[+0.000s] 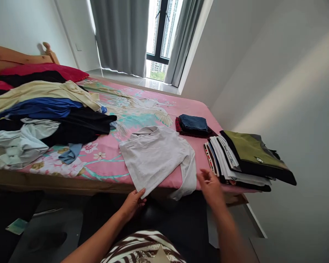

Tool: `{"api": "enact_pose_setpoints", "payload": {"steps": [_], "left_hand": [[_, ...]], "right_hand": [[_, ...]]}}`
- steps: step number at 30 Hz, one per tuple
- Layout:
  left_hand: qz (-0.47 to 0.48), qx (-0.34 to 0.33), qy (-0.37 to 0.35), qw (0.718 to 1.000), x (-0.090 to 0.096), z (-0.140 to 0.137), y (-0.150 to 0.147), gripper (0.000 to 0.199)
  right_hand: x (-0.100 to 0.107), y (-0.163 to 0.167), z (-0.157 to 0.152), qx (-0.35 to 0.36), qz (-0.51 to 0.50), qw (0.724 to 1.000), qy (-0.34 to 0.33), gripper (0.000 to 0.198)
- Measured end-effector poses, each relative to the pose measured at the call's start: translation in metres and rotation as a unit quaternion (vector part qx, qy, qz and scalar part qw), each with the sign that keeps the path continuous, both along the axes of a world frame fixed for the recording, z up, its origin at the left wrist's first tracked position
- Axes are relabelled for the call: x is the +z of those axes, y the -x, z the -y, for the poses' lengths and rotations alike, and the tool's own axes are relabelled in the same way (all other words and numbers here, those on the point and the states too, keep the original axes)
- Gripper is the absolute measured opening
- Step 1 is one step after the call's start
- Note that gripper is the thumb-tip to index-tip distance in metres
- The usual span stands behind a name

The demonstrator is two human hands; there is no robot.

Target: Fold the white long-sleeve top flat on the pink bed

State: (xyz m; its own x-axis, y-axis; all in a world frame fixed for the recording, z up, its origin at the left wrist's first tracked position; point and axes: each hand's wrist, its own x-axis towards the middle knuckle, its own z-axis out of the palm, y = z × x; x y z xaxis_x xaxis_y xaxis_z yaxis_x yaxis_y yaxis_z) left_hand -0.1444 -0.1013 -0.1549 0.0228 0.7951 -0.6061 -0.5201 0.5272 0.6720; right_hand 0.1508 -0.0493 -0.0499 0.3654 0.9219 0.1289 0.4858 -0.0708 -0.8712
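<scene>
- Bed [186, 106]: pink flowered sheet, wooden headboard [13, 54] at left end; near edge runs along the person's front.
- Grey curtains [120, 36]: hanging beyond the bed's far edge, parted at a window.
- Heap of loose clothes [79, 128]: left half of bed, reaching toward the near edge. Cream garment [44, 91] uppermost at back, then blue, black, and pale grey nearest the near edge.
- Red pillow [68, 71]: behind the heap, by the headboard, partly covered by dark cloth.
- Folded stack [244, 146]: near-right corner of bed, olive garment on top, black one under it; jutting past the near edge.
- Light-grey long-sleeved shirt [156, 153]: spread at middle of near edge, between heap and folded stack. Collar end toward far edge; lower corner and one sleeve droop over near edge.
- Small folded pile [193, 124]: denim on top, dark and red cloth below; toward right edge of bed, behind the folded stack.
- Left hand [134, 204]: clamped, thumb over fingers, on the shirt's lower corner, just off the near edge.
- Right hand [210, 186]: slightly blurred, fingers loosely curled, closed on nothing; at near edge, between drooping sleeve and folded stack.
- Blue-grey cloth [70, 153]: crumpled beside the heap, close to near edge.
</scene>
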Motion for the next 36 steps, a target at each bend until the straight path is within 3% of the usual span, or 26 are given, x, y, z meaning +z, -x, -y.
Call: {"api": "enact_pose_setpoints", "payload": {"steps": [4, 7, 10, 13, 17, 21, 25, 29, 32, 36], "left_hand": [[-0.01, 0.0, 0.009, 1.0, -0.002, -0.002, -0.001, 0.027], [-0.025, 0.001, 0.007, 1.0, 0.002, -0.004, -0.004, 0.027], [-0.049, 0.029, -0.014, 0.998, 0.012, -0.006, -0.002, 0.023], [-0.067, 0.069, -0.033, 0.995, 0.022, -0.006, 0.013, 0.021], [-0.083, 0.085, -0.027, 0.993, 0.022, 0.001, 0.044, 0.023], [-0.104, 0.06, 0.002, 0.993, 0.011, 0.011, 0.06, 0.034], [-0.133, 0.019, -0.062, 0.989, 0.005, 0.016, 0.053, 0.056], [-0.179, 0.04, -0.054, 0.982, 0.012, 0.019, 0.042, 0.046], [-0.176, 0.064, -0.033, 0.982, 0.017, 0.019, 0.041, 0.034], [-0.177, 0.061, -0.026, 0.982, 0.012, 0.02, 0.041, 0.033]], "right_hand": [[-0.06, 0.007, 0.004, -0.068, 0.074, 0.992, 0.072, 0.062], [-0.087, 0.011, -0.002, -0.086, 0.046, 0.994, 0.047, 0.046], [-0.09, -0.002, -0.011, -0.102, -0.062, 0.993, 0.023, 0.029], [-0.085, -0.03, -0.01, -0.152, -0.122, 0.981, 0.013, 0.031], [-0.084, -0.069, 0.02, -0.175, -0.201, 0.964, 0.015, 0.033], [-0.095, -0.093, 0.059, -0.145, -0.23, 0.958, 0.089, 0.041], [-0.112, -0.091, 0.074, -0.11, -0.181, 0.965, 0.156, 0.052], [-0.128, -0.08, 0.062, -0.102, -0.1, 0.974, 0.174, 0.07], [-0.13, -0.073, 0.049, -0.118, 0.033, 0.989, 0.087, 0.079], [-0.108, -0.055, 0.033, -0.114, 0.14, 0.983, -0.041, 0.066]]}}
